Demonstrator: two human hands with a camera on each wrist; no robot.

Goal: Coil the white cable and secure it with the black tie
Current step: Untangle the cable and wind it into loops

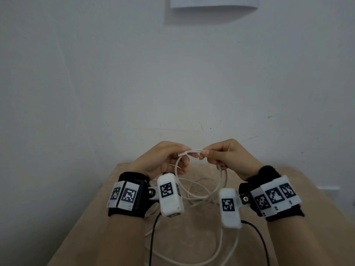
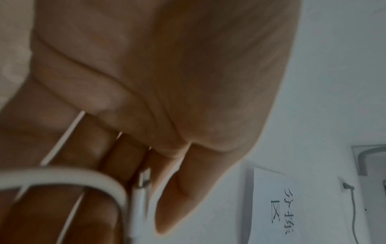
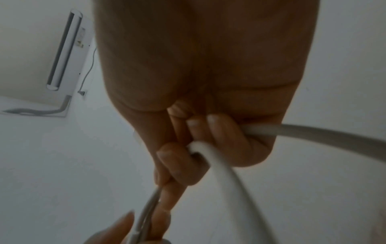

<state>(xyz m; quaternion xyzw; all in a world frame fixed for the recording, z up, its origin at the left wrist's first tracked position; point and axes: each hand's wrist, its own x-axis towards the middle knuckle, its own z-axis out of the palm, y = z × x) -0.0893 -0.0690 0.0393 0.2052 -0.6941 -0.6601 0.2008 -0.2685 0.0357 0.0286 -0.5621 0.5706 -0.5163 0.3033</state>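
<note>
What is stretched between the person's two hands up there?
A short run of the white cable, doubled, bridges the left hand and right hand, each pinching it. The head view shows this best.

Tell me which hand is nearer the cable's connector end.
Left. The left hand pinches the white cable right at its connector end, which shows between its fingertips. The right hand grips the doubled strands just beside it, a little further along.

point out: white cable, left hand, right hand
white cable point(image 1: 223, 180): head view, on the loop hanging below the right hand.
left hand point(image 1: 163, 160): head view, back of hand.
right hand point(image 1: 230, 156): head view, back of hand.
</note>
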